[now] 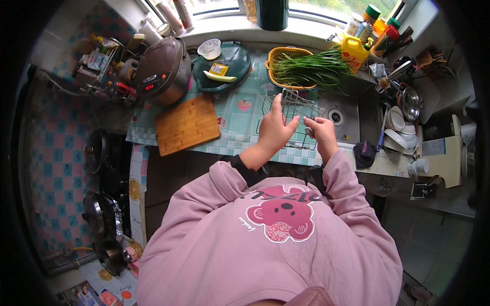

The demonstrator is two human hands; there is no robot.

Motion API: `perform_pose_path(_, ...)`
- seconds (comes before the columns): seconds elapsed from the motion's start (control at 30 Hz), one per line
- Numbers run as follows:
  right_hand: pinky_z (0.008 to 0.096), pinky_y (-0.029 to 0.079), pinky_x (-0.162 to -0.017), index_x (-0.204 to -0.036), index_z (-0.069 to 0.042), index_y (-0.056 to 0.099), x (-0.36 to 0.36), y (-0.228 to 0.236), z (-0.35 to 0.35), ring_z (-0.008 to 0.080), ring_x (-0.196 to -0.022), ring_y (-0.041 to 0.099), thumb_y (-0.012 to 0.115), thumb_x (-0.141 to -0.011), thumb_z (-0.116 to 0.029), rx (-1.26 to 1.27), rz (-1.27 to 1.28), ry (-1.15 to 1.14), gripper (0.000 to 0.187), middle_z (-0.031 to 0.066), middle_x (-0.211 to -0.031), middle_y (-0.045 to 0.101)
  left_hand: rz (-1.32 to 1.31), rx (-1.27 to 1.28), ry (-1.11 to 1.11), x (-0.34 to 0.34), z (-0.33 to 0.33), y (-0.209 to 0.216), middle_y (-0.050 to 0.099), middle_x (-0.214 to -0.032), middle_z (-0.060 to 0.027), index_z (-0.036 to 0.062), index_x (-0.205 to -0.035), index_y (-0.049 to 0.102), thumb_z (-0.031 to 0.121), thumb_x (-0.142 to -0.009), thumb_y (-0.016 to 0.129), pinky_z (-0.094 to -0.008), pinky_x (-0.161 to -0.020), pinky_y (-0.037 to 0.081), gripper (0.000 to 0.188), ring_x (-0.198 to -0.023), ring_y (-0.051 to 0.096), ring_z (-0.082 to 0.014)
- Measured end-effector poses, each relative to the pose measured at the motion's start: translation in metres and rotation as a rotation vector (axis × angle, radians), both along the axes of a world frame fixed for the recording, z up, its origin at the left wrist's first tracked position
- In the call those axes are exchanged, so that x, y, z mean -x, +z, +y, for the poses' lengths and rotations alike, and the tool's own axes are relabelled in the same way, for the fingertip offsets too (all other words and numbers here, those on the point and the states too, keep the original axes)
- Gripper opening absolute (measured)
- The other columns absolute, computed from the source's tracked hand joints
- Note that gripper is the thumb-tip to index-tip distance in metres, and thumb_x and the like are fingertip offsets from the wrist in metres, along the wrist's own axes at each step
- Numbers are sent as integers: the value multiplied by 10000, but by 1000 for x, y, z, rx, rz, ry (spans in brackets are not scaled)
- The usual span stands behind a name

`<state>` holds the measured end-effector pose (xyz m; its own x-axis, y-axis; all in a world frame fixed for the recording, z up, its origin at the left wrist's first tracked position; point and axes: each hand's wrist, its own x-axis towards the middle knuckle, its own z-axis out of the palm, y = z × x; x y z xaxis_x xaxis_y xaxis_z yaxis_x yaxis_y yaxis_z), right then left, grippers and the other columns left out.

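The wire rack (300,104) near the tabletop's (224,146) front edge looks half-done: left hand (275,127) part-open, hold unclear, right hand (323,131) pinching a grey wad (309,131).

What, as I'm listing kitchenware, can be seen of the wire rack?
The wire rack is an open frame of thin, greyish, crossing rods that look metallic, with bends at its far end. It is over the tiled countertop by the sink's left edge, nearer the person than the orange basket. The left hand and right hand overlap it and seem to touch it; whether it rests on the countertop is unclear.
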<state>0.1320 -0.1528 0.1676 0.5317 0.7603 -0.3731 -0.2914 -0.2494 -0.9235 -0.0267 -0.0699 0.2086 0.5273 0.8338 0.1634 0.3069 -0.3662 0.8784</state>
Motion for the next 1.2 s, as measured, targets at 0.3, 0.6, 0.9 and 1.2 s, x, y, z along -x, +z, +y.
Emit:
perform_pose_path(0.3, 222, 350, -509, -784, -79, 686, -12, -2, -2, 29, -536, 461, 748, -837, -158, -49, 59, 144, 113, -55, -656, 596, -17, -38, 8, 4, 9, -6, 540, -594, -73, -15, -1406, 348, 288, -795, 714, -392, -503, 439, 774, -517, 564, -250)
perform_pose_path(0.6, 228, 399, -546, -773, 32, 634, -25, -19, -13, 62, -666, 487, 716, -827, -38, -267, -587, 241, 121, -17, -756, 521, 59, -43, -1, 11, 15, 3, 536, -600, -57, -12, -1394, 401, 268, -803, 706, -374, -520, 438, 721, -528, 554, -221)
perform_pose_path(0.9, 241, 528, -675, -1103, 14, 564, 1, 4, -4, 117, -833, 633, 663, -925, -226, -228, 55, -161, 315, 60, -933, 638, 32, -63, 79, 9, 23, -2, 502, -596, -47, -42, -1382, 409, 227, -819, 706, -331, -526, 418, 691, -529, 517, -166)
perform_pose_path(1.2, 224, 495, -600, -973, 2, 599, 9, 0, 14, 96, -706, 626, 701, -840, -45, -132, -298, -11, 175, 38, -823, 666, 38, -27, 58, 10, 20, -2, 582, -633, -93, -7, -1374, 409, 302, -795, 705, -412, -550, 475, 720, -580, 609, -277)
